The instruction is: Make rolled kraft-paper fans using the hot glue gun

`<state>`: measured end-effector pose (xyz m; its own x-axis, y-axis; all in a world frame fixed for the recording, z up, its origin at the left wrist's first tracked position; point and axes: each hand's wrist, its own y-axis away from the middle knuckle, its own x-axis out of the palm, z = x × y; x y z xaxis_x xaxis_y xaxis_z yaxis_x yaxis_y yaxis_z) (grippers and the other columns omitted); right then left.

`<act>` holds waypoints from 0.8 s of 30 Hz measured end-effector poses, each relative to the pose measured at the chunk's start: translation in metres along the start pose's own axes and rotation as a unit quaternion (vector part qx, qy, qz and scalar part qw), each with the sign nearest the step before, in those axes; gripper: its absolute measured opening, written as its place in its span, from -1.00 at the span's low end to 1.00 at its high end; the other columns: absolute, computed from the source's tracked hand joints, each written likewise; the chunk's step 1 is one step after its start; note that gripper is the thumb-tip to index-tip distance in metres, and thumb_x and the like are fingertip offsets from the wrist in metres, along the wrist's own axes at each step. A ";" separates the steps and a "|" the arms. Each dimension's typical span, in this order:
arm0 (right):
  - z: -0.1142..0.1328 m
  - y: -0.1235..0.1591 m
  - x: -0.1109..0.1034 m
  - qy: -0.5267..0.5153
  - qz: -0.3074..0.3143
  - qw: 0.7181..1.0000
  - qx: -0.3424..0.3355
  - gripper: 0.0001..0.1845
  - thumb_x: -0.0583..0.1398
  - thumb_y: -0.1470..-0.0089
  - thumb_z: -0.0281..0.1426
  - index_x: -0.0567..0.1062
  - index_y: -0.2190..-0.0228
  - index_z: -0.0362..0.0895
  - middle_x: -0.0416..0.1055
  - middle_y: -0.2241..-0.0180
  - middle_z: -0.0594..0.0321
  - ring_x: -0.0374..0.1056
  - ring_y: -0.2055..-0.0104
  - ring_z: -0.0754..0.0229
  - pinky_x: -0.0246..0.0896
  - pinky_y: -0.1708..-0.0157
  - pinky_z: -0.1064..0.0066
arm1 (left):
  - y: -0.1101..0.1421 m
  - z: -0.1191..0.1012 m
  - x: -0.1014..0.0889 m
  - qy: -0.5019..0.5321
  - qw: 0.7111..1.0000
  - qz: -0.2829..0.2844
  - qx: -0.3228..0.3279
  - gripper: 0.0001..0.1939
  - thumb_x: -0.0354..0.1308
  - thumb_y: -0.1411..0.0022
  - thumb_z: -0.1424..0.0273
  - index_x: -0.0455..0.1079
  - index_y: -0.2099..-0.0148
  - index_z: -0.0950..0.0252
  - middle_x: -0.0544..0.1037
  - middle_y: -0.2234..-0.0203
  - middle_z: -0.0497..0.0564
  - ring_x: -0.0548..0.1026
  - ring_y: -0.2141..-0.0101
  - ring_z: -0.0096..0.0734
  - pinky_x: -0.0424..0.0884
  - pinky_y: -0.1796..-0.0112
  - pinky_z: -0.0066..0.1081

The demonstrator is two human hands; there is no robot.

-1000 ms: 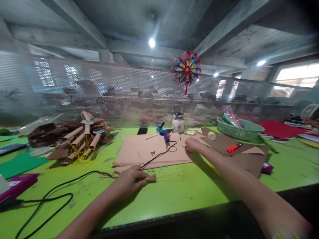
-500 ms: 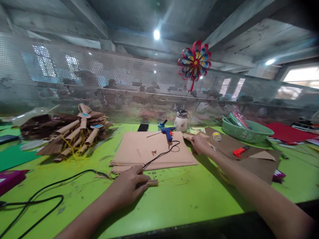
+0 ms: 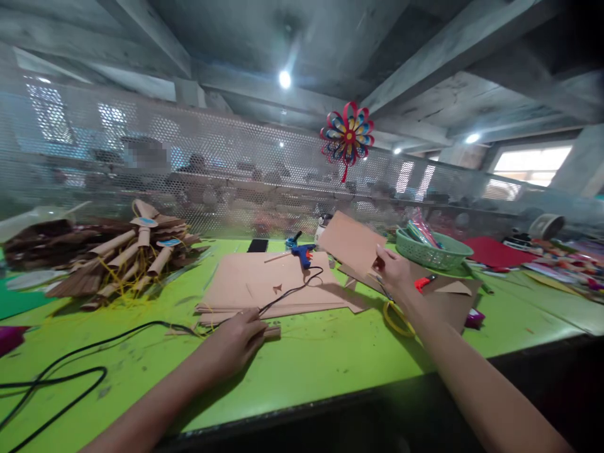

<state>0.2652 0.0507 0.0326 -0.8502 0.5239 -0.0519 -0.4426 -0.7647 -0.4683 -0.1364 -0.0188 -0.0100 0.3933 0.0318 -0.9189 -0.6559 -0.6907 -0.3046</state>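
My right hand (image 3: 394,272) pinches a sheet of brown kraft paper (image 3: 352,244) by its near right corner, raised and tilted above the table. My left hand (image 3: 236,340) is closed over a narrow folded strip of brown paper (image 3: 272,332), whose end sticks out past the fingers. Just beyond it lies a stack of large kraft paper sheets (image 3: 236,277). A blue glue gun (image 3: 302,254) rests on that stack, its black cord (image 3: 289,298) running back under my left hand. A small brown paper scrap (image 3: 277,289) also lies there.
Bundled folded-paper pieces with yellow string (image 3: 141,251) lie at left. On the right are a green basket (image 3: 434,253), a red-handled cutter (image 3: 423,283) on dark brown paper (image 3: 453,308), and a yellow loop (image 3: 397,319). A perforated screen (image 3: 226,170) stands behind the table.
My right hand has lifted the kraft sheet up off the right side of the table. My left hand stays on the folded strip. The view has turned slightly to the right.
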 end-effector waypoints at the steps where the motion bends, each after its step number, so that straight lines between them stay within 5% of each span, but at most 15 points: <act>1: 0.003 0.005 -0.001 -0.023 0.008 1.000 0.011 -0.46 0.21 0.24 0.15 0.39 0.58 -0.10 0.26 0.69 0.36 0.15 0.64 0.30 0.07 0.63 0.45 | 0.000 0.001 0.000 0.003 1.000 -0.002 0.001 -0.58 -0.18 -0.40 0.21 0.49 0.09 0.19 0.43 0.27 0.10 0.42 0.26 -0.29 0.30 0.25 -0.38; 7: 0.022 0.057 -0.002 -0.090 0.132 0.982 0.102 -0.54 0.36 0.32 0.01 0.41 0.60 -0.11 0.28 0.67 0.35 0.19 0.64 0.29 0.12 0.64 0.45 | -0.001 0.008 -0.001 0.005 1.000 0.004 0.003 -0.61 -0.16 -0.38 0.23 0.47 0.14 0.24 0.45 0.31 0.09 0.42 0.30 -0.29 0.28 0.27 -0.39; 16: 0.031 0.144 0.005 -0.076 0.315 0.911 0.257 -0.65 0.40 0.23 -0.17 0.53 0.49 -0.17 0.38 0.59 0.33 0.20 0.61 0.35 0.06 0.59 0.49 | -0.009 0.019 0.007 0.050 0.995 -0.031 -0.076 -0.72 -0.07 -0.30 0.29 0.41 0.23 0.33 0.52 0.41 0.09 0.42 0.41 -0.30 0.24 0.37 -0.41; 24: 0.046 0.173 0.051 -0.002 0.436 0.871 0.227 -0.65 0.35 0.17 -0.16 0.54 0.51 -0.23 0.26 0.69 0.37 0.04 0.64 0.38 -0.15 0.61 0.47 | -0.031 0.007 -0.015 0.062 0.996 -0.035 -0.047 -0.68 -0.03 -0.29 0.25 0.46 0.17 0.34 0.54 0.39 0.07 0.42 0.40 -0.34 0.26 0.36 -0.43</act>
<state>0.1323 -0.0720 -0.0102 -0.9202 -0.3307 -0.2092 0.3056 -0.9413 0.1435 -0.1264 0.0068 0.0119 0.5160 -0.0021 -0.8566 -0.5627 -0.7548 -0.3371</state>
